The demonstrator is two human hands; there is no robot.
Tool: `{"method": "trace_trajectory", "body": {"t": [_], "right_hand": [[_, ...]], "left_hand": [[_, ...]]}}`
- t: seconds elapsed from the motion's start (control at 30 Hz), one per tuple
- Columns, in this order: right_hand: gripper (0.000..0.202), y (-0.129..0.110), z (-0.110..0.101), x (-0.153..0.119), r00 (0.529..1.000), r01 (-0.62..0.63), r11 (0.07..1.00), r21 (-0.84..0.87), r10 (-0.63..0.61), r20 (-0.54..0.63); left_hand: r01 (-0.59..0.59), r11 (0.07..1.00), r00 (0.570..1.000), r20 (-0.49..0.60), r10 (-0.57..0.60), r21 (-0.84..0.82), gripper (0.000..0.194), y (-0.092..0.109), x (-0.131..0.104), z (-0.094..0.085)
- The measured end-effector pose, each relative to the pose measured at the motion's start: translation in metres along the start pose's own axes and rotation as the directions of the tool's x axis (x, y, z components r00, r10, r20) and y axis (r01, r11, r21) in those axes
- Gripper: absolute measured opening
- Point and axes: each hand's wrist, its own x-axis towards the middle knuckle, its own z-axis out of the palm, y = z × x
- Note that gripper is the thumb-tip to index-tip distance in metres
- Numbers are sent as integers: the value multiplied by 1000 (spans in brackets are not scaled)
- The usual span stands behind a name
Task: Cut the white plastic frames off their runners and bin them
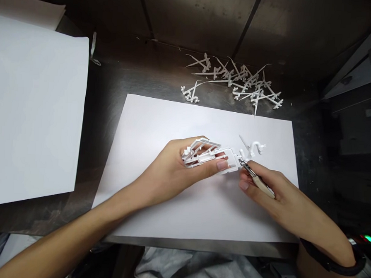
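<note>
My left hand [184,168] is closed around a white plastic frame part [207,156], its thumb pressed on the near side. My right hand [273,189] grips a pair of cutters [260,184] with pale handles and metal jaws. The jaw tips touch the right end of the frame part, where a curved white sprue piece [256,148] sticks out. Both hands are above a large white sheet [169,213] on a dark metal table. My right fingertips partly hide the jaws.
Several white sprue scraps [232,77] lie piled beyond the sheet, with a smaller scrap [190,93] at their left. A stack of white paper [34,106] is at the left. Metal panels [195,15] stand behind the table.
</note>
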Motion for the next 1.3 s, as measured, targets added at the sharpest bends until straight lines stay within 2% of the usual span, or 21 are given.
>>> {"method": "trace_trajectory", "body": {"t": [0.2,0.33,0.53,0.73,1.07,1.3], "right_hand": [[31,0,-1,1,1000,-8,1000,-3,8,-6],[33,-4,-1,1,1000,-30,999,-45,29,-10],[33,-2,-2,-1,1000,-25,998,-56,25,0],[34,2,-4,-3,999,-44,998,-46,44,14],[35,-14,-4,-1,997,-50,999,-6,50,54],[35,-2,-3,-1,999,-26,999,-39,28,42]], "left_hand": [[18,1000,999,-35,-18,13,8,1,2,0],[15,1000,1000,0,-15,20,3,2,3,-2],[45,996,998,46,-41,-83,7,2,1,-2],[10,1000,999,43,-9,-30,7,-1,1,-3],[-24,1000,999,37,23,19,10,3,2,-1],[-37,997,999,4,37,61,12,0,-1,3]]}}
